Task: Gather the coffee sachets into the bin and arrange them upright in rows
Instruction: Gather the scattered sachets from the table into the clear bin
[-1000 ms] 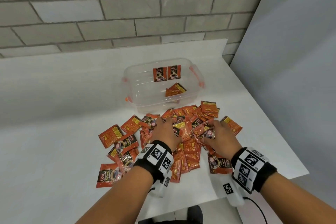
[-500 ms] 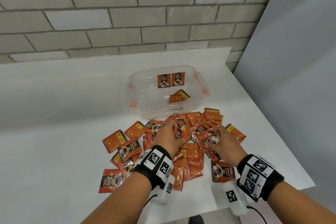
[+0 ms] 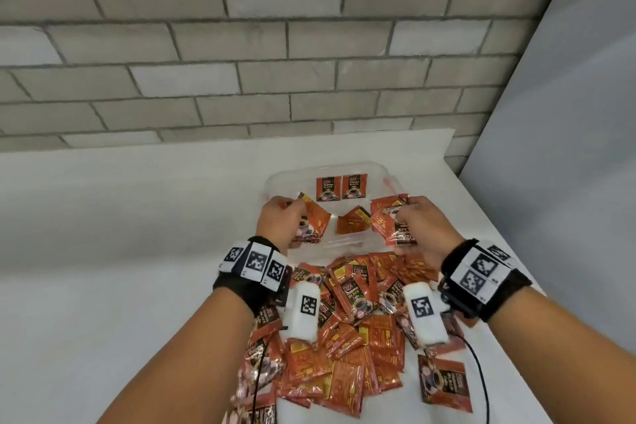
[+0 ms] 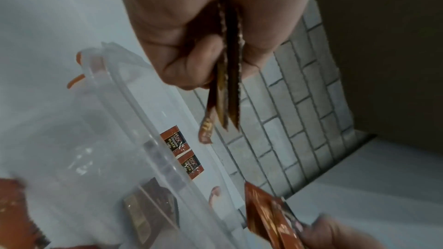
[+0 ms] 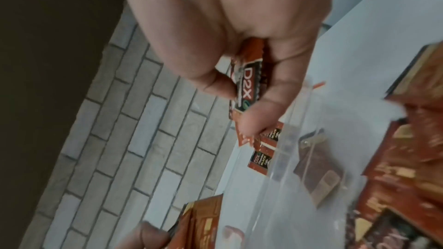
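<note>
A clear plastic bin [image 3: 275,179] stands on the white table with two orange coffee sachets [image 3: 340,186] upright against its far wall and a few lying flat [image 3: 352,222] inside. My left hand [image 3: 280,222] holds a small bunch of sachets [image 3: 74,229] over the bin's left side; the left wrist view shows them edge-on [image 4: 227,75] between thumb and fingers. My right hand [image 3: 418,220] grips another bunch [image 3: 389,222] over the bin's right side, seen as a D2X pack [image 5: 246,84] in the right wrist view. A heap of loose sachets [image 3: 347,327] lies in front of the bin.
A grey brick wall [image 3: 275,45] runs behind the table. A plain grey panel [image 3: 568,148] closes the right side, past the table's right edge [image 3: 488,217]. One sachet [image 3: 444,385] lies apart near the front right. Orange latches [image 4: 75,80] sit on the bin's ends.
Both hands have lifted off the heap, each with a bunch of sachets, and moved forward over the bin. The head camera has tilted and come closer.
</note>
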Demonstrator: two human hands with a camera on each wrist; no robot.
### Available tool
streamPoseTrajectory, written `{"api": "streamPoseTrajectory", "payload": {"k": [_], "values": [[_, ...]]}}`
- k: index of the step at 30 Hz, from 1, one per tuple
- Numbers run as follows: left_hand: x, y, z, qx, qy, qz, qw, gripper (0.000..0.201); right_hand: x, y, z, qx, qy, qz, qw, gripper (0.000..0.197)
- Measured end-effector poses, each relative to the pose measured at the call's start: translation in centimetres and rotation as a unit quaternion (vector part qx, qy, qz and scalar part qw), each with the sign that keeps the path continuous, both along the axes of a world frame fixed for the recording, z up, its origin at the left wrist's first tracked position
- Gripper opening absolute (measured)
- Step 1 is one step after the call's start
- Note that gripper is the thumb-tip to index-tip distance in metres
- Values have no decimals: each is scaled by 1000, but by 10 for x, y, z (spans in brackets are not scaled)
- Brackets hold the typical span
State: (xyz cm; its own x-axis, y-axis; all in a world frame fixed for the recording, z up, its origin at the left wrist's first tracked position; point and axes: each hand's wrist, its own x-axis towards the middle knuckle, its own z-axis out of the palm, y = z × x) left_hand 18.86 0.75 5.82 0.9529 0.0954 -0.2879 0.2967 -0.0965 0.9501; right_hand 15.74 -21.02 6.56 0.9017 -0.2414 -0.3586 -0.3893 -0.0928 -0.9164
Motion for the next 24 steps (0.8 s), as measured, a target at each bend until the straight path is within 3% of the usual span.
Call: {"api": "streamPoseTrajectory", "payload": {"k": [1, 4, 5, 8, 9, 11, 14, 17, 21, 24], "values": [[5, -1, 1, 7, 8, -7, 1000, 4, 10, 9, 2, -5, -2, 9, 1000, 25], [21, -4, -2, 53, 0, -34, 998, 38, 38, 35, 3, -62, -9, 44, 997, 16], [25, -6, -4, 83, -2, -43, 996, 40, 46, 41, 0, -83, -12, 49, 995, 14], [39, -9, -14, 141, 6, -60, 988, 10, 71, 49, -10, -171, -5, 51, 984, 25], [42, -9, -17, 166, 12, -63, 984, 8, 77, 51, -14, -204, 0, 52, 978, 29], [47, -12, -26, 218, 27, -69, 973, 27, 87, 53, -22, -256, 18, 74, 964, 36], [51, -14, -35, 267, 23, -93, 959, 27, 93, 56, -33, -322, 61, 124, 937, 34], [54, -13, -40, 263, 29, -95, 960, 34, 97, 54, -41, -343, 90, 162, 921, 36], [52, -9, -38, 242, 47, -93, 965, 62, 98, 48, -41, -356, 120, 175, 910, 43], [46, -5, -27, 218, 30, -77, 972, 59, 94, 44, -35, -370, 128, 174, 904, 39]]}}
